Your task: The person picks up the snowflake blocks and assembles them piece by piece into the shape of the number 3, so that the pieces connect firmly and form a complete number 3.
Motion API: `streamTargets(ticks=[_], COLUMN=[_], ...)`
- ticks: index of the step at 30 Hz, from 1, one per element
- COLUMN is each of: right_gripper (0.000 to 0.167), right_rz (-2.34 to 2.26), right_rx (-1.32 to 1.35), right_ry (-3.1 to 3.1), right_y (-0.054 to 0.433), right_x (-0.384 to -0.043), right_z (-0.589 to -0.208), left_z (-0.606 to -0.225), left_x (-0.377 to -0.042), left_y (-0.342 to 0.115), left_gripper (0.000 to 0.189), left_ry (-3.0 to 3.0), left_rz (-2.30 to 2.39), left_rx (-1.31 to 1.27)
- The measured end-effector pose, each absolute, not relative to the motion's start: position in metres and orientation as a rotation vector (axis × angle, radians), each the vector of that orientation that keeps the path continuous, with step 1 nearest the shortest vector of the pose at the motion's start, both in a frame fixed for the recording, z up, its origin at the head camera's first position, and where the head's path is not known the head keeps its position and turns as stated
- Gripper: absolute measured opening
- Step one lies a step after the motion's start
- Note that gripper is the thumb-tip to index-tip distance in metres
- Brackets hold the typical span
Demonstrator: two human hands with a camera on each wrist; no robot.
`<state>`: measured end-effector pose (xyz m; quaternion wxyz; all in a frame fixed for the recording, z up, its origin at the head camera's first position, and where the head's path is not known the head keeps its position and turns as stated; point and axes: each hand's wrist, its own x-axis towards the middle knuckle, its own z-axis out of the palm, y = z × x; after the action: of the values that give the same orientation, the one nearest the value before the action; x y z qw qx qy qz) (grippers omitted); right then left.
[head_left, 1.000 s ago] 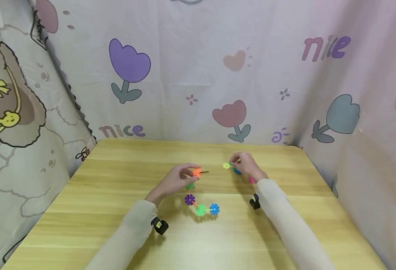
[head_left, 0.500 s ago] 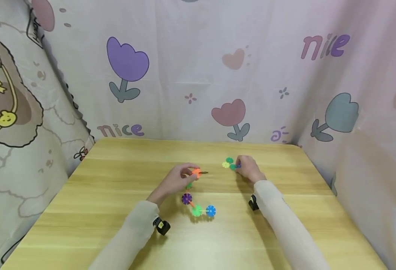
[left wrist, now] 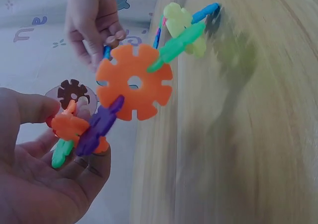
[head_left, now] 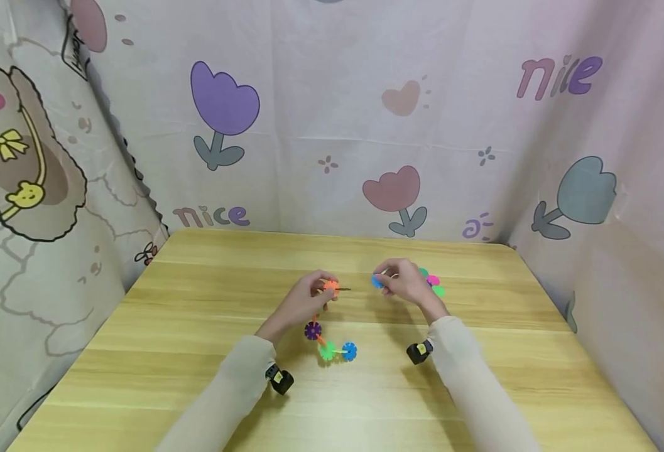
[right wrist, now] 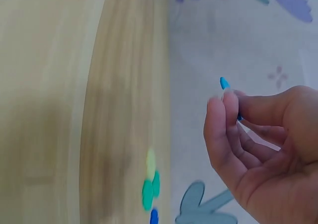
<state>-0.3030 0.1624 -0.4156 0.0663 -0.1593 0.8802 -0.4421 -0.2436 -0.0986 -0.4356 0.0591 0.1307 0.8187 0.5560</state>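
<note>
My left hand point(head_left: 303, 301) pinches a linked chain of notched plastic snowflake discs at an orange disc point(head_left: 332, 287). A brown disc point(left wrist: 74, 95) sticks out beyond the fingertips. Down from that hand the chain runs through a purple disc point(head_left: 312, 331) and a light green disc point(head_left: 327, 351) to a blue end disc point(head_left: 349, 351). Between thumb and fingers my right hand point(head_left: 406, 280) pinches a loose blue disc point(head_left: 377, 280), seen edge-on in the right wrist view. The two hands are apart, with the blue disc facing the brown one across a gap.
Loose discs lie on the wooden table point(head_left: 196, 376) beyond my right hand, among them a pink disc point(head_left: 433, 280) and a green disc point(head_left: 438, 290). A patterned curtain point(head_left: 320, 113) hangs behind the table's far edge.
My right hand reached into the loose discs, took hold of a blue one and brought it left toward the chain. The left hand keeps its pinch on the chain.
</note>
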Motion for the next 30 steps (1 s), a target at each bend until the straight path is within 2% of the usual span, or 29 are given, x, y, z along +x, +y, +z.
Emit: streamTargets(ticks=[7, 30], right_gripper=[0.023, 0.017], right_rz=[-1.445, -1.478], right_rx=[-0.569, -0.658], right_ry=[2.514, 2.524], right_y=[0.144, 0.134], right_x=[-0.287, -0.274], right_z=[-0.406, -0.411], left_z=[-0.436, -0.438], left_x=[-0.248, -0.246], left_y=[-0.095, -0.088], left_gripper=[0.026, 0.022], left_ry=[2.463, 2.433], left_rz=[1.706, 1.757], left_rx=[0.412, 0.380])
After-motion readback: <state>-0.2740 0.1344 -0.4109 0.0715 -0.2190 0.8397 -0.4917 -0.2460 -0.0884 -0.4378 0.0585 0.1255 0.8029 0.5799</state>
